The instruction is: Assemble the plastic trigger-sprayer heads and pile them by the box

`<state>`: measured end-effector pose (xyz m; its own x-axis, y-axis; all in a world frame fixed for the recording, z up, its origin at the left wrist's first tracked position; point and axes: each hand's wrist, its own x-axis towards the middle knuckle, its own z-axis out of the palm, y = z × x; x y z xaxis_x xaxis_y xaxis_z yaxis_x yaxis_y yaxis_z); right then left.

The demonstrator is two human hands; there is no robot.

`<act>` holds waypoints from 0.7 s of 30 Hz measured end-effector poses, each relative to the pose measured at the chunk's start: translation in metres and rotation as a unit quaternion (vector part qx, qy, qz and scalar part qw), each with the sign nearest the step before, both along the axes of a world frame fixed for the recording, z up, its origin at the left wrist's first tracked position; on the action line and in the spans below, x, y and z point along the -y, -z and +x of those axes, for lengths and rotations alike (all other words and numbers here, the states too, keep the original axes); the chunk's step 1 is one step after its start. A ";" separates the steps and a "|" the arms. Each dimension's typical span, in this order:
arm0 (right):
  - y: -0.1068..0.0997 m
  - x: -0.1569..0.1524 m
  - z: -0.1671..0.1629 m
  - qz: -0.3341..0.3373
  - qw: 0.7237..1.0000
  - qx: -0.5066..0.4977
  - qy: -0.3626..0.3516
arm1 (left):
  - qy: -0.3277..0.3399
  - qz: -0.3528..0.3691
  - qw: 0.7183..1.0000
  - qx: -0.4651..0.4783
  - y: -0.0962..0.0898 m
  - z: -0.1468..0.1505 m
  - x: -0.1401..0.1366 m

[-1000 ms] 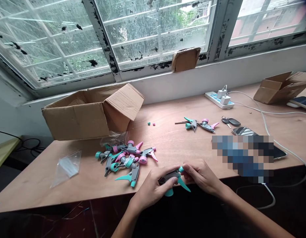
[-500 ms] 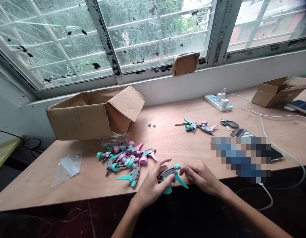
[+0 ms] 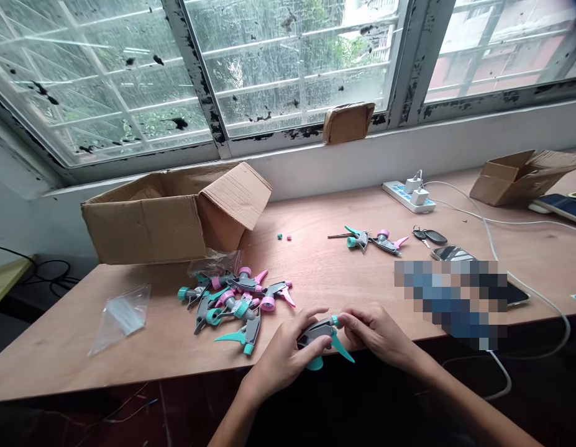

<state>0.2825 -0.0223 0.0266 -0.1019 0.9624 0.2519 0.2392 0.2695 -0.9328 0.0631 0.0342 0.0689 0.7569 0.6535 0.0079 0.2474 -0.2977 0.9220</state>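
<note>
My left hand (image 3: 290, 351) is wrapped round a grey and teal trigger spray head (image 3: 319, 332), held above the table's front edge. Its teal trigger points down to the right, and a teal collar shows below my thumb. At the far end sits a small teal nozzle (image 3: 335, 320), with the thumb and forefinger of my right hand (image 3: 374, 332) closed on it. To the left lies a pile of trigger spray heads (image 3: 243, 282) in grey, teal and pink. One teal spray head (image 3: 250, 332) is nearest my left hand.
Behind the pile stands an open cardboard box (image 3: 143, 226), with a clear plastic bag (image 3: 122, 316) at left. Two small caps (image 3: 284, 237) and two more spray heads (image 3: 378, 241) lie farther back. Keys (image 3: 430, 236), a phone (image 3: 518, 292) and a power strip (image 3: 406, 197) are at right.
My right fingertips have moved in onto the nozzle from just beside it. My left hand keeps its hold on the spray head. The whole view has shifted slightly.
</note>
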 end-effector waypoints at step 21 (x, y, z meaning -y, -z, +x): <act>-0.013 0.001 0.000 -0.002 0.999 -0.030 -0.018 | -0.018 0.012 1.000 0.009 0.001 -0.001 0.000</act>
<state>0.2829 -0.0235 0.0392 -0.1216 0.9594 0.2545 0.1724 0.2729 -0.9465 0.0620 0.0341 0.0676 0.7321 0.6801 0.0382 0.2416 -0.3117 0.9189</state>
